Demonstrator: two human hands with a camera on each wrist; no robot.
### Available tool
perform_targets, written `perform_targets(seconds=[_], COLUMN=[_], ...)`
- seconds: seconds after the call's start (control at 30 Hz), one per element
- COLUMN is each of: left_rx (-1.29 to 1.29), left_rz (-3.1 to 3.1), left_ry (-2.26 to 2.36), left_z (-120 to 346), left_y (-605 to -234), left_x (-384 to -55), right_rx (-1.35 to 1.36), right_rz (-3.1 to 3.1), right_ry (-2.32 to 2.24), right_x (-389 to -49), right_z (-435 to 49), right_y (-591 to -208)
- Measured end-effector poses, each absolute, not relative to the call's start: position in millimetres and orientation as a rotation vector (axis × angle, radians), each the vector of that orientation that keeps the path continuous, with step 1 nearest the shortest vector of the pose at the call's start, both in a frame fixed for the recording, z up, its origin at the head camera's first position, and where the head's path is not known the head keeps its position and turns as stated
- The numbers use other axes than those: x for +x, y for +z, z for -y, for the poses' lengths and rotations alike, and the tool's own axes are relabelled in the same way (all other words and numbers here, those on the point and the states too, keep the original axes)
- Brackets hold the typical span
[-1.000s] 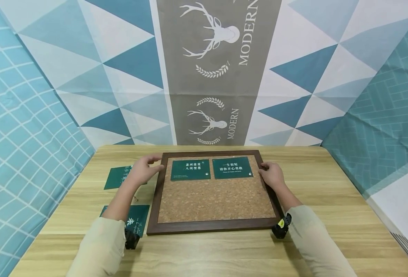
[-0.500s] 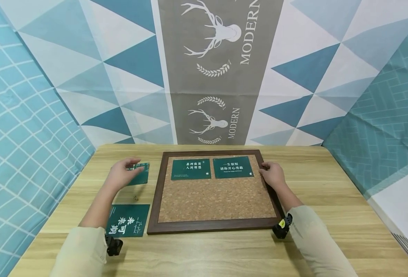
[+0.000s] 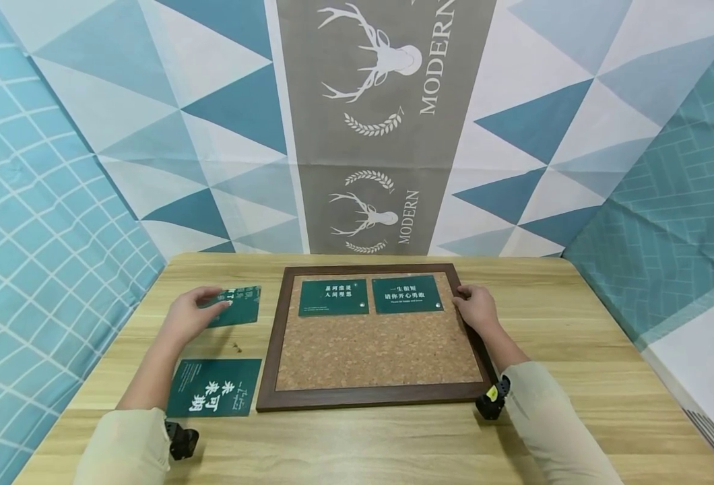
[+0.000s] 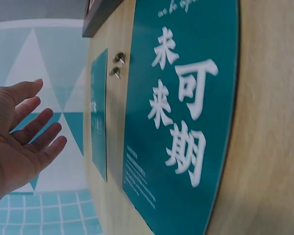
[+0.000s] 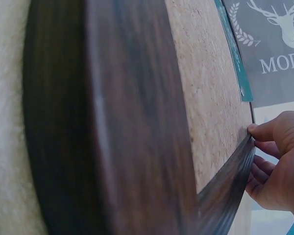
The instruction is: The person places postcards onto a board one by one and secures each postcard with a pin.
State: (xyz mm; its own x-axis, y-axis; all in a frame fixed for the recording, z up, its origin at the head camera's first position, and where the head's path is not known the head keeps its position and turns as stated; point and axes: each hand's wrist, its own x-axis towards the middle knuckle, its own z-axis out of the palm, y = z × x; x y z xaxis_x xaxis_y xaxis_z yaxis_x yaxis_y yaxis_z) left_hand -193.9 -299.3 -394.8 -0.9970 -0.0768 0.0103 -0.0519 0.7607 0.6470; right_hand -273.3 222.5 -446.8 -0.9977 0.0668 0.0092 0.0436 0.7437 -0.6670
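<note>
A cork board (image 3: 375,350) in a dark brown wooden frame lies on the table, with two green cards with white characters, the left card (image 3: 317,306) and the right card (image 3: 393,304), along its top. My right hand (image 3: 478,308) grips the frame's right side; in the right wrist view its thumb lies on the frame's face, fingers along the outer edge. My left hand (image 3: 190,313) hovers over a loose green card (image 3: 244,308), partly hiding it. In the left wrist view that hand (image 4: 24,137) holds nothing, fingers relaxed and apart from the card.
Another green card (image 3: 217,387) lies nearer, left of the board. Two small brass pins (image 4: 118,58) rest on the wooden table (image 3: 381,444) between the loose cards. A patterned cloth wall (image 3: 369,148) stands behind the table.
My left hand has moved from the board's left edge leftward to above the loose upper card, uncovering more of both loose cards. My right hand has stayed on the frame.
</note>
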Motion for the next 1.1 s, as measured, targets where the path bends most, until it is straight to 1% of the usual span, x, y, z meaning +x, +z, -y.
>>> perform_targets(seconds=[0.17, 0.67, 0.87, 1.1], left_rx=[0.137, 0.343, 0.438, 0.483], left_rz=[2.908, 2.924, 2.912, 2.934], left_ry=[-1.046, -1.041, -1.043, -1.060], left_z=[309, 335, 336, 337], left_y=[-399, -414, -416, -419], left_x=[-191, -184, -187, -188], right_rx=[-0.087, -0.069, -0.045, -0.046], right_rz=[2.904, 2.931, 2.959, 2.961], right_ry=[1.099, 1.091, 1.017, 1.010], right_x=[-273, -273, -272, -272], right_z=[-222, -222, -220, -220], right_y=[-448, -444, -441, -442])
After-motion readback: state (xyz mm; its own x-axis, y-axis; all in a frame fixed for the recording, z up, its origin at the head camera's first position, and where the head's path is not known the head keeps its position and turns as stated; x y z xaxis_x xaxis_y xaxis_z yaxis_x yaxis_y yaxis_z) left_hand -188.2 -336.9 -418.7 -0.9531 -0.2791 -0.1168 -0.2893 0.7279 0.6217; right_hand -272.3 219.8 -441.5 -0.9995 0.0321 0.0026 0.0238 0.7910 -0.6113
